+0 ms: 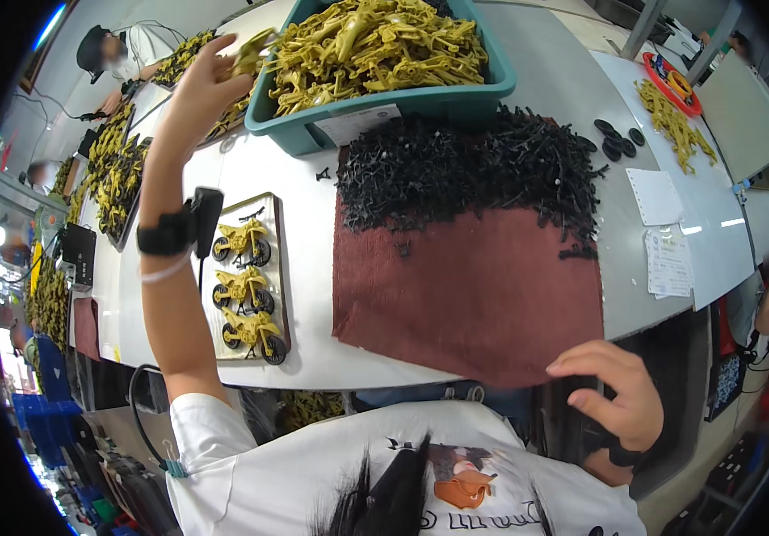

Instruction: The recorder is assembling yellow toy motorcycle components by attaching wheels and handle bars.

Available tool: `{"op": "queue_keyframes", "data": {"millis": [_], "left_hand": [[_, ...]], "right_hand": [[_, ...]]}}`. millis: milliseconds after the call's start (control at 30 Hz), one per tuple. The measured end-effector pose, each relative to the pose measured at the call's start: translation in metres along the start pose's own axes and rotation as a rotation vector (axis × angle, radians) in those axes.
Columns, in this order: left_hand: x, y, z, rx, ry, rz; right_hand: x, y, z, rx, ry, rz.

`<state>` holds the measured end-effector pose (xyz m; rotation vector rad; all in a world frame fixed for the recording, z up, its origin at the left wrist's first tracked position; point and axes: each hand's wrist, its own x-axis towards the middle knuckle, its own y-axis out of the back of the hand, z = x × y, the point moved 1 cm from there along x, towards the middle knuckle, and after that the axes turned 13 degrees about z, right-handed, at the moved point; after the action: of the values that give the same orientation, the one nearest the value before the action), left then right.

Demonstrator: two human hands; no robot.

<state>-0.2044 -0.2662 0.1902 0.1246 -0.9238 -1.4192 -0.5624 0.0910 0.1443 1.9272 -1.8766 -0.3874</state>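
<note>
My left hand is stretched out to the far left, beside the teal bin. Between its thumb and fingers is a yellow plastic toy motorcycle body, slightly blurred. Yellow motorcycle parts fill the bin in a heap. My right hand hovers by the near right corner of the dark red mat, fingers apart and holding nothing. Left of the mat lies a shallow tray with three yellow toy motorcycles on black wheels.
Small black plastic parts cover the mat's far half. To the right are black discs, white papers, more yellow parts and a red tray. Trays of yellow parts line the left, where a person sits.
</note>
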Motion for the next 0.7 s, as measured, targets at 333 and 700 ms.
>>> {"op": "queue_keyframes", "data": {"millis": [333,700], "left_hand": [[-0.244,0.009,0.091,-0.723,0.19,-0.274],[-0.328,-0.022,0.061,-1.176,0.569,-0.445]], "right_hand": [[0.037,-0.097,-0.047,0.145,0.327,0.059],[0.044,-0.179,-0.054,0.019,0.527,0.153]]}}
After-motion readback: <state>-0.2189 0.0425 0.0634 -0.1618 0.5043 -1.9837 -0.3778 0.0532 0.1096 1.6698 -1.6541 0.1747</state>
